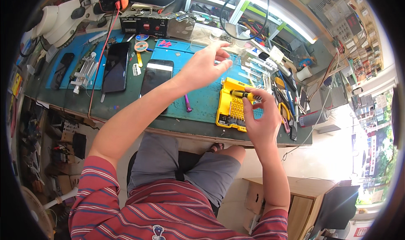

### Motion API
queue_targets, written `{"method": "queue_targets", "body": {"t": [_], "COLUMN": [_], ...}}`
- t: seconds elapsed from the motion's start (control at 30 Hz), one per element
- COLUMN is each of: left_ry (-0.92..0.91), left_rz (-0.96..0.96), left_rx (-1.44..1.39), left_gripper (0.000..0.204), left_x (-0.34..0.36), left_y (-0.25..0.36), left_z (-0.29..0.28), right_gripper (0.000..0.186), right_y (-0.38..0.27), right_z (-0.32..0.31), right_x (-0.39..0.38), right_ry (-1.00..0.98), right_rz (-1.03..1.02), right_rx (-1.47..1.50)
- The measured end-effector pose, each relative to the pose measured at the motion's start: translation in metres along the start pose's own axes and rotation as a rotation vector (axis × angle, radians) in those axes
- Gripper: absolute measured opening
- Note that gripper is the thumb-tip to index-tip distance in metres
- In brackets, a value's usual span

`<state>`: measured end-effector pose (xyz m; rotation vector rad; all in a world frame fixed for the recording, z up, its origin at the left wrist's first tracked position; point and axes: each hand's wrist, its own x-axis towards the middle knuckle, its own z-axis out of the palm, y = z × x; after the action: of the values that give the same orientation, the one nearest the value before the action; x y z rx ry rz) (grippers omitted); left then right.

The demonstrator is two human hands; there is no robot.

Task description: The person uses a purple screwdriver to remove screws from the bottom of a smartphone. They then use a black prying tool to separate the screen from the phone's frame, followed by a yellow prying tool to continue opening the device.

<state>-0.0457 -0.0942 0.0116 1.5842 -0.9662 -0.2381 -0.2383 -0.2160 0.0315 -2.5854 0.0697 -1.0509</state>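
My right hand [265, 115] pinches a yellow-and-black screwdriver [240, 94] between thumb and fingers, just over a bit case. That yellow case [221, 110] lies open on the bench with rows of small bits inside; the hand hides its right part. To the upper left of the case, my left hand [204, 67] hovers with its fingers apart and slightly bent, and I make out nothing in it. Below my left forearm lies a dark phone [157, 77], partly covered by the arm. A purple screwdriver [187, 103] rests on the blue mat [202, 107] beside it.
Another dark phone [116, 67] and a metal clamp fixture [86, 71] occupy the left side. Pliers [285, 111], tweezers and other hand tools crowd the right. A black power unit [145, 25] and a microscope [59, 22] stand behind. A red cable [103, 46] crosses the bench.
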Motion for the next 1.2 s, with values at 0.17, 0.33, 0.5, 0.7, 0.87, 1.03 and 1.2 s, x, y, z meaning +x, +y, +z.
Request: {"method": "queue_targets", "body": {"t": [0.17,0.33,0.5,0.7,0.87,1.03,1.2], "left_ry": [0.002,0.02,0.006,-0.028,0.005,0.014,-0.192], "left_rz": [0.008,0.012,0.016,0.11,0.178,0.235,0.205], "left_rx": [-0.01,-0.024,-0.043,0.0,0.051,0.039,0.144], "left_gripper": [0.052,0.051,0.051,0.053,0.055,0.046,0.024], "left_x": [0.0,-0.002,-0.001,0.004,0.005,0.003,-0.021], "left_y": [-0.004,-0.01,0.005,0.016,0.015,0.015,0.036], "left_z": [0.007,0.004,0.003,0.009,0.017,0.024,0.004], "right_gripper": [0.026,0.029,0.034,0.035,0.04,0.044,0.04], "right_y": [0.013,0.001,-0.015,-0.026,-0.02,-0.026,-0.007], "right_z": [0.014,0.017,0.017,0.011,0.011,-0.003,-0.039], "right_x": [-0.005,-0.014,-0.025,-0.021,-0.027,-0.03,-0.047], "right_ry": [-0.058,-0.178,-0.268,-0.338,-0.335,-0.26,0.156], "right_rz": [-0.256,-0.218,-0.147,-0.163,-0.179,-0.121,-0.086], "right_rx": [-0.126,-0.19,-0.181,-0.223,-0.23,-0.222,-0.114]}}
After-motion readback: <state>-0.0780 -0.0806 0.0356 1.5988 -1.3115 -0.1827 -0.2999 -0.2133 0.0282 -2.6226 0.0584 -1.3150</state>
